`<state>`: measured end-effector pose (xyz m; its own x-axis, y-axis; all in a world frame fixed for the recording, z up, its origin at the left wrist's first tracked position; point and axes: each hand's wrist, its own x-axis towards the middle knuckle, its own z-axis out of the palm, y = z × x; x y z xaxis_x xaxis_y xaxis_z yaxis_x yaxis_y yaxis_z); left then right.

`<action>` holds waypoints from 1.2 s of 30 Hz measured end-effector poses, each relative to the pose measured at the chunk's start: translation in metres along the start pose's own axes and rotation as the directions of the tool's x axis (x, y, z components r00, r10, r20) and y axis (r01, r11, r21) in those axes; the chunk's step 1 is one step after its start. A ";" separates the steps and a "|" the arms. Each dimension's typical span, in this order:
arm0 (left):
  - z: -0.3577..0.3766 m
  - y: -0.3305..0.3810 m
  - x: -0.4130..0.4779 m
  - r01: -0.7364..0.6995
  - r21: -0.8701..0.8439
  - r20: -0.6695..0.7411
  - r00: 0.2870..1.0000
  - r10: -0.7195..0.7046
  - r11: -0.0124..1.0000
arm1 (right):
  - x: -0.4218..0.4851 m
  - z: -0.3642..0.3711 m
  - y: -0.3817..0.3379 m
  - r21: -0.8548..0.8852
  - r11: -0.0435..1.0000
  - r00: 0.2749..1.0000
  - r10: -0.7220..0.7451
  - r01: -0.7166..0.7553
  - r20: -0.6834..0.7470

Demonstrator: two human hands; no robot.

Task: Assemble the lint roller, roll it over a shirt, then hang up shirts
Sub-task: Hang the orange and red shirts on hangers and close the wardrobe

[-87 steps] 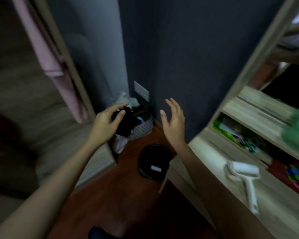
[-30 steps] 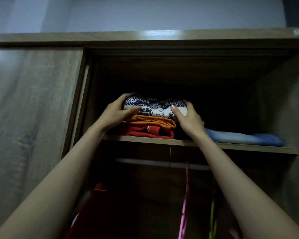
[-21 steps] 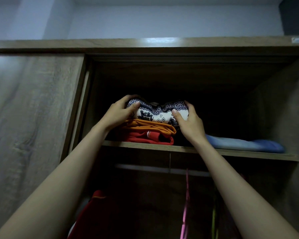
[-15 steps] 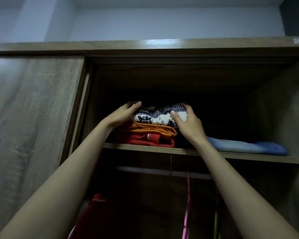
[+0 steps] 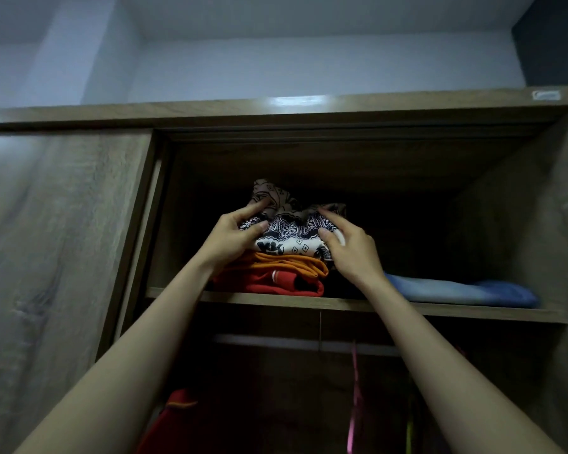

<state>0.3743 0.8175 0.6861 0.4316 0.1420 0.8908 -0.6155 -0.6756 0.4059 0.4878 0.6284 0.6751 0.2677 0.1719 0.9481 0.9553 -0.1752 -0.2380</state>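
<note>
On the wardrobe's upper shelf (image 5: 341,303) lies a stack of folded clothes. A navy and white patterned shirt (image 5: 292,235) is on top, over an orange garment (image 5: 289,265) and a red one (image 5: 276,283). Behind the patterned shirt a beige patterned cloth (image 5: 276,198) is bunched upward. My left hand (image 5: 233,237) grips the left end of the patterned shirt, thumb in front, fingers on top. My right hand (image 5: 348,247) grips its right end the same way. The lint roller is not in view.
A folded blue denim garment (image 5: 456,291) lies on the shelf to the right. Below runs a hanging rail (image 5: 276,342) with a pink hanger (image 5: 354,388) and a red garment (image 5: 177,417). The sliding door (image 5: 56,240) covers the wardrobe's left half.
The view swung from the floor corner up to the wardrobe shelf. Both hands shifted their hold on the patterned shirt, and beige cloth behind it has been pushed up into view.
</note>
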 end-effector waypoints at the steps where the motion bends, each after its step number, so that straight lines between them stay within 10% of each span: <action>1: 0.001 0.003 0.000 -0.026 0.014 -0.002 1.000 0.026 1.000 | 0.001 -0.002 0.000 0.017 1.000 1.000 0.001 -0.001 -0.020; 20: 0.170 0.053 0.039 0.043 -0.271 0.257 0.966 0.029 0.961 | -0.003 -0.158 0.094 -0.133 0.983 0.966 0.090 -0.126 -0.243; 36: 0.186 0.037 -0.004 -0.230 0.203 0.301 0.940 0.163 0.952 | -0.060 -0.173 0.100 -0.523 0.833 0.984 0.146 -0.180 -0.106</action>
<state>0.4724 0.6579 0.6596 0.5034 -0.1943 0.8419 -0.5510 -0.8228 0.1395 0.5451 0.4327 0.6307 0.3891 0.0407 0.9203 0.6821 -0.6841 -0.2582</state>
